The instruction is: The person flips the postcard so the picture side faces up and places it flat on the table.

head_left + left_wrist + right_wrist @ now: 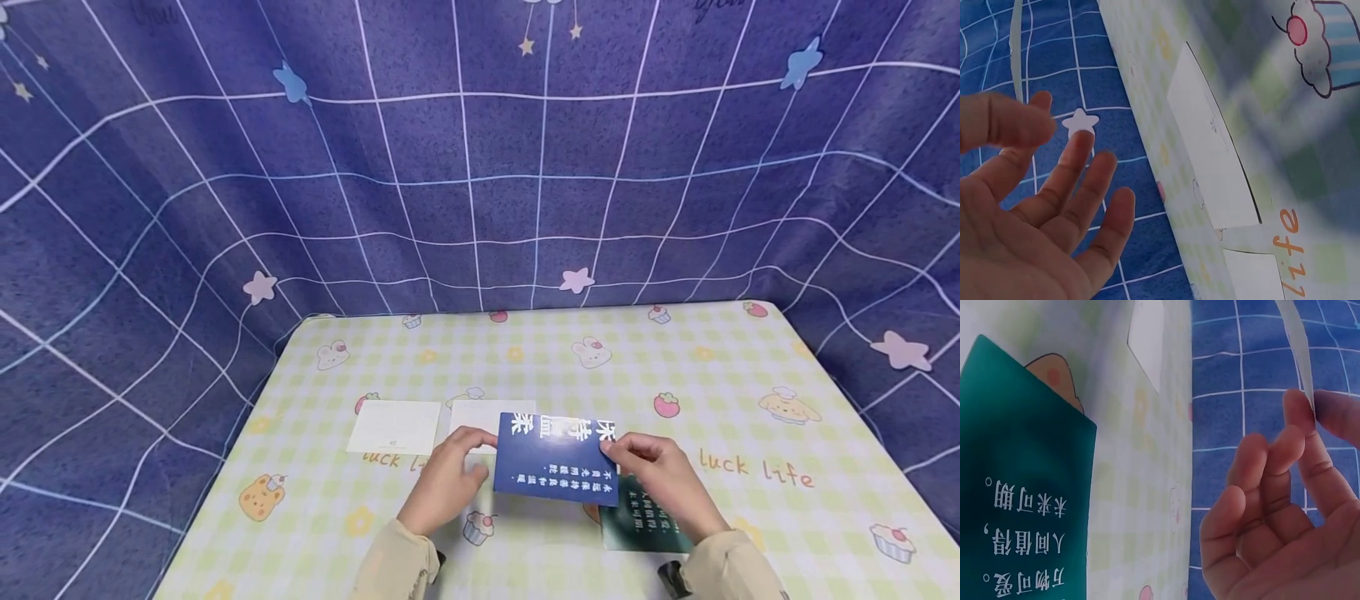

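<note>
My right hand (pixel 663 475) pinches the right edge of a dark blue card (pixel 555 467) with white Chinese characters, between thumb and forefinger. The card is held tilted above the table, and in the right wrist view its pale edge (pixel 1297 347) shows at the fingertips. At the card's left edge is my left hand (pixel 450 479); its forefinger reaches the edge while the thumb stands apart. The left fingers (pixel 1094 200) spread loosely. Below the right hand lies a dark green card (pixel 637 529) with white characters, partly covered by that hand.
A white card (pixel 393 427) lies left on the checked tablecloth (pixel 480 367). Beside it, a second white card (pixel 487 408) is partly hidden behind the blue card. A dark blue curtain (pixel 480 208) with grid lines and stars hangs behind the table and along its sides.
</note>
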The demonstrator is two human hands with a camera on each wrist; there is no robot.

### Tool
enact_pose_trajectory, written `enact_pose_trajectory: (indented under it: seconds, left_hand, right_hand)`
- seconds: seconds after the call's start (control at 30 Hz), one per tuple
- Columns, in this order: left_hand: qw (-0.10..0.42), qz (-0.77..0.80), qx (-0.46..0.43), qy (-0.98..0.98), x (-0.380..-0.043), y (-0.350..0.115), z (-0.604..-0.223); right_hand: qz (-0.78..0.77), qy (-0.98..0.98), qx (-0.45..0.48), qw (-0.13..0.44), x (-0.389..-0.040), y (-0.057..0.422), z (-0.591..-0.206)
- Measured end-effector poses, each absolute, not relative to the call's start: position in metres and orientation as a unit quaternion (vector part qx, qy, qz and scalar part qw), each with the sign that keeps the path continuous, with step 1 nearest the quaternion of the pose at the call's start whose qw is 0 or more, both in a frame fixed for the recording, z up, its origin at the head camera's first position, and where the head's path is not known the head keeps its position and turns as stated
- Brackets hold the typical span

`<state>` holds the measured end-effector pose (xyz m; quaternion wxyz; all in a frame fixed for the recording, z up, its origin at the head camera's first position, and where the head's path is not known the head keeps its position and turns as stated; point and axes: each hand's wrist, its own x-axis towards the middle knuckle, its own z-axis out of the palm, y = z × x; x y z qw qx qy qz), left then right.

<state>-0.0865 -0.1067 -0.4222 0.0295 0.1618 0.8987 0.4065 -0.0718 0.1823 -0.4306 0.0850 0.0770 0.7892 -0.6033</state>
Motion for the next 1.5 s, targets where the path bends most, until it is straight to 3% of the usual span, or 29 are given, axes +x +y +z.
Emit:
enact_pose_trajectory:
  seconds: [0.87, 1.5]
  left_hand:
    - [-0.016, 0.376, 0.072, 0.924, -0.085, -0.092, -0.424]
    - [0.003, 0.301, 0.074, 0.951, -0.081, -0.098, -0.428]
  right_hand:
    - [-0.514, 0.854, 0.058, 0.057, -0.066, 0.178, -0.43]
    - [-0.409, 0.911, 0.027, 0.052, -0.069, 0.169, -0.435]
